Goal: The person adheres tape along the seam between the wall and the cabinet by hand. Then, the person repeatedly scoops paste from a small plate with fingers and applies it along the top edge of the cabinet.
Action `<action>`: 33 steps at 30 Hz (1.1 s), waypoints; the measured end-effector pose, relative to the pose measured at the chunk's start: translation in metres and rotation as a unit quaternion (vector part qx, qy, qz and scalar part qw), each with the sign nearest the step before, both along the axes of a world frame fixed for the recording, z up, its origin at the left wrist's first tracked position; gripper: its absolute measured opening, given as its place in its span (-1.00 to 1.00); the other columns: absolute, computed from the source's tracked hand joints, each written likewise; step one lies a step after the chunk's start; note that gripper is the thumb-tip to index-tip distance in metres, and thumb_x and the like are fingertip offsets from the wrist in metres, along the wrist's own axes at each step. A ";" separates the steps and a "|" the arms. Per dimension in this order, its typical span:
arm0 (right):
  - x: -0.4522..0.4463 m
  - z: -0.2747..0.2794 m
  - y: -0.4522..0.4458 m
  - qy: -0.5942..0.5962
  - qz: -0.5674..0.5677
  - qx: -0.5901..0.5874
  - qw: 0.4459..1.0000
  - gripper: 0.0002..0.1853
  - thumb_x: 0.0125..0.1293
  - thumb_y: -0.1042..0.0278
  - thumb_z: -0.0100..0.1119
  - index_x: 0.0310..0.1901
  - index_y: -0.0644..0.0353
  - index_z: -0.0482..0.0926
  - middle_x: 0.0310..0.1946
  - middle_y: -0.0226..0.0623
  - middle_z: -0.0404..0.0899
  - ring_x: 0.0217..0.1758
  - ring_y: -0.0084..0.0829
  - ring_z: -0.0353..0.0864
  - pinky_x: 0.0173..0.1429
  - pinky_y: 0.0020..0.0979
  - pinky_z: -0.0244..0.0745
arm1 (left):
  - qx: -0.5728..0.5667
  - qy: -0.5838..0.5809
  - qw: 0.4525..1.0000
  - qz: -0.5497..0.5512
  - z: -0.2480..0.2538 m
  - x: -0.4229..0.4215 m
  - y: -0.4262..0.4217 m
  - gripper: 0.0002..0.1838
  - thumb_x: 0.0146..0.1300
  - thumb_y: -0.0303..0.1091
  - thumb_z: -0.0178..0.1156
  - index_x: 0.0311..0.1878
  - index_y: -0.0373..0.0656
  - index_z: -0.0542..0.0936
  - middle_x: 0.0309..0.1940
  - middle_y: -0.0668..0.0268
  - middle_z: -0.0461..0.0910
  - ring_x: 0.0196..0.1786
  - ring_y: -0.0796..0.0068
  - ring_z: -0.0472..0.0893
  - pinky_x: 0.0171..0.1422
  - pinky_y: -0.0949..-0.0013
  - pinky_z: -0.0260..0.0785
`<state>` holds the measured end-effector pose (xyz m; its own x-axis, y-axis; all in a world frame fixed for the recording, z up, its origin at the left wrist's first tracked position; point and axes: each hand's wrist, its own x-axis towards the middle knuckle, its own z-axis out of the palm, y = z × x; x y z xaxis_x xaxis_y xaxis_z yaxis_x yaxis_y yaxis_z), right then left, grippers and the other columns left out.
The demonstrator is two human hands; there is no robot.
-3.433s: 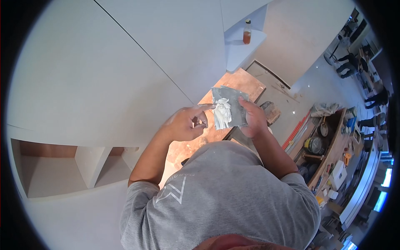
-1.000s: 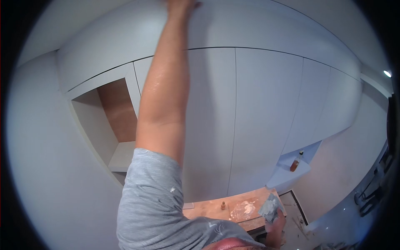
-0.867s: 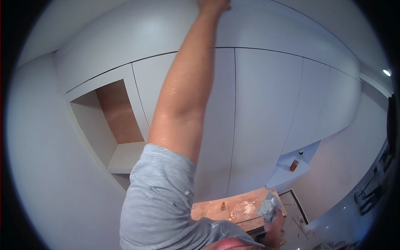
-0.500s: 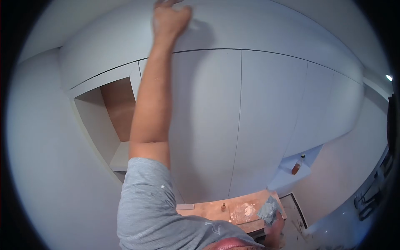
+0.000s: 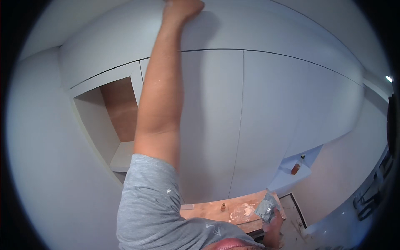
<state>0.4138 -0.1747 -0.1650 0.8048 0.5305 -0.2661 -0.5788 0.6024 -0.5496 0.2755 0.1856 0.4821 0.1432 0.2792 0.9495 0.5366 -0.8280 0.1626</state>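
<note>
My left hand (image 5: 183,7) is raised high against the white panel (image 5: 250,29) above the cabinet doors, at the top edge of the view. Its fingers are mostly cut off by the frame, so what they hold, if anything, is hidden. Low on the right, my right hand (image 5: 273,225) grips a grey flat plate (image 5: 266,207) smeared with white paste. Beside the plate, a wooden board (image 5: 210,212) carries a white patch (image 5: 246,211) and a small bottle (image 5: 223,207).
A bottle of amber liquid (image 5: 296,168) stands on a corner shelf (image 5: 287,180) at the right. An open cabinet niche (image 5: 121,108) is on the left. White cabinet doors (image 5: 216,125) span the middle. Dark shapes at the far right are too blurred to tell.
From lower down near the plate, my left hand has risen to the upper panel, where it has shifted left and right. My right hand has kept hold of the plate, now low on the right.
</note>
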 end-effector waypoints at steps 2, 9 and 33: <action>-0.002 0.001 0.001 0.001 -0.021 -0.010 1.000 -0.60 0.42 0.19 0.05 0.21 0.18 0.46 0.11 -0.27 0.60 0.16 -0.25 0.61 0.23 -0.17 0.50 | 0.080 0.025 0.996 0.006 0.005 0.046 0.018 -0.57 0.11 -0.17 0.07 -0.15 -0.33 0.70 -0.01 -0.18 0.62 0.11 -0.17 0.58 0.40 0.04 0.31; -0.006 -0.001 0.001 -0.004 -0.062 -0.034 0.998 -0.58 0.42 0.19 0.09 0.20 0.25 0.47 0.07 -0.21 0.59 0.10 -0.23 0.62 0.13 -0.15 0.54 | 0.248 0.117 0.959 -0.073 -0.009 0.154 0.023 -0.66 0.12 -0.23 0.11 -0.24 -0.28 0.72 -0.04 -0.20 0.63 0.15 -0.15 0.56 0.65 0.16 -0.16; -0.024 0.085 -0.006 0.050 -0.098 0.104 0.988 -0.61 0.47 0.20 0.06 0.17 0.31 0.46 0.01 -0.20 0.62 0.03 -0.30 0.66 0.15 -0.26 0.55 | -0.416 0.456 0.263 -0.741 -0.487 0.105 -0.137 0.12 -0.03 -0.64 0.17 0.62 -0.04 -0.17 -0.31 0.32 0.66 -0.48 0.65 0.40 -0.30 0.53 0.31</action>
<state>0.3900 -0.1807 -0.0797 0.8727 0.4187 -0.2512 -0.4851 0.8026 -0.3471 0.3804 0.0487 -0.0049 0.7431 -0.6685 0.0295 -0.1461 -0.1191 0.9821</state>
